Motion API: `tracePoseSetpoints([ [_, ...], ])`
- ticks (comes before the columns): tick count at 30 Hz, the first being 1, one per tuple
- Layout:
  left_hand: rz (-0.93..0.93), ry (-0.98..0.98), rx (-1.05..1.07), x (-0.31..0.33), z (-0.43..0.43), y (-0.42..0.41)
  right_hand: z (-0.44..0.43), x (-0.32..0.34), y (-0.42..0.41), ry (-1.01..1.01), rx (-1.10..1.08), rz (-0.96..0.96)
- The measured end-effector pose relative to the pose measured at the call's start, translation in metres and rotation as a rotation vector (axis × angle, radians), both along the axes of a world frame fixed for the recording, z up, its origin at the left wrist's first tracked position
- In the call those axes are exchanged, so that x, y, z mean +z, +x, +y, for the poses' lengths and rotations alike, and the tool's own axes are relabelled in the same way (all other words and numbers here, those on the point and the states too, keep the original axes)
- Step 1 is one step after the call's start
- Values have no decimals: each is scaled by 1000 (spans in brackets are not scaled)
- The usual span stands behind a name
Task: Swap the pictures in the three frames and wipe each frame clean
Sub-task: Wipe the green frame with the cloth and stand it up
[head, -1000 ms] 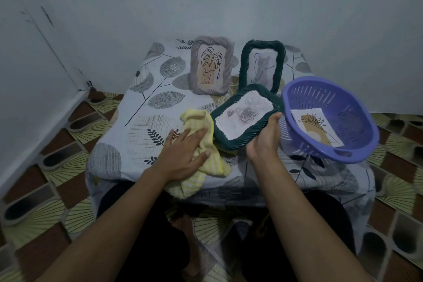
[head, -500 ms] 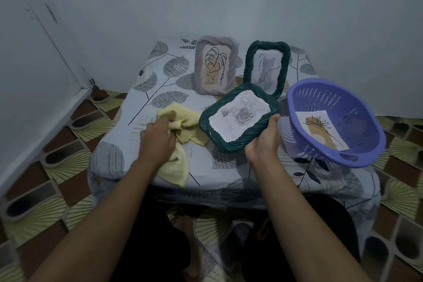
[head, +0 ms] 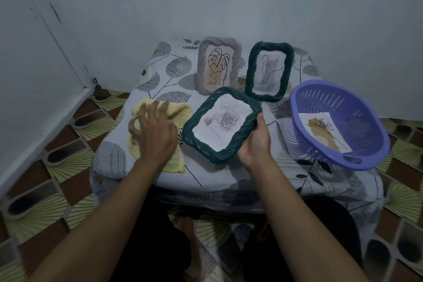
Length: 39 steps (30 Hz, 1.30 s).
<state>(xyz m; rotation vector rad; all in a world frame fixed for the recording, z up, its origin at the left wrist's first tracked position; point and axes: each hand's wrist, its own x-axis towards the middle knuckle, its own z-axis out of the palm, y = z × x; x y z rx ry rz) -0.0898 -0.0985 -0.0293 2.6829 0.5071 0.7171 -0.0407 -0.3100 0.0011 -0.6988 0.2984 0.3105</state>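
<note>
The right hand (head: 256, 142) grips the lower right edge of a dark green frame (head: 220, 125), thumb on the front rim and the other fingers hidden behind it. This frame is near the middle of the table (head: 229, 174). It is tilted with its face toward the person, and I cannot tell if its lower edge rests on the tablecloth. I think it is held this way so that the glass over the rose drawing (head: 225, 121) is open for wiping.

At 9 o'clock from this frame, the left hand (head: 153, 131) lies on top of the yellow cloth (head: 179, 110) with the fingers spread. The fingers are blurred, so I cannot tell if they gather the fabric or only press on it. The cloth is just beside the frame, probably so it is quick to bring over.

A grey frame (head: 218, 65) with a leaf drawing stands at 12 o'clock, and a second green frame (head: 269, 71) at 1 o'clock, both upright near the wall. They seem to be parked there, out of the working space.

At 3 o'clock a purple basket (head: 366, 107) is tipped toward the person and holds a loose picture (head: 325, 130) of a plant. In my judgement, the step in hand is the wiping of the held frame.
</note>
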Motion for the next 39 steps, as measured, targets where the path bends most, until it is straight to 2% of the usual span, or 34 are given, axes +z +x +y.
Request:
tracePoseSetpoints([
  [4,-48,19,-356,9,-16,-5,-2,1,0,-78,1,25],
  [9,-235,-57,-558,12,-20,1,-14,8,3,-213,29,64],
  [13,-322,-199,-656,28,-29,5,-23,21,0,-345,184,-26],
  [17,-250,-594,-632,44,-40,2,-24,25,-2,-533,201,-86],
  [20,-236,-694,-597,53,-46,1,-26,25,-1,-684,149,-187],
  [24,-231,-918,-552,61,-56,0,-29,20,-5,-852,213,-250],
  [29,-244,-1212,-367,61,-57,9,-35,10,-12,-784,296,-395],
  [35,-126,-1265,-288,58,-54,12,-42,5,-16,-675,429,-328],
  [39,-122,-1184,-284,56,-56,11,-44,1,-21,-594,456,-332],
])
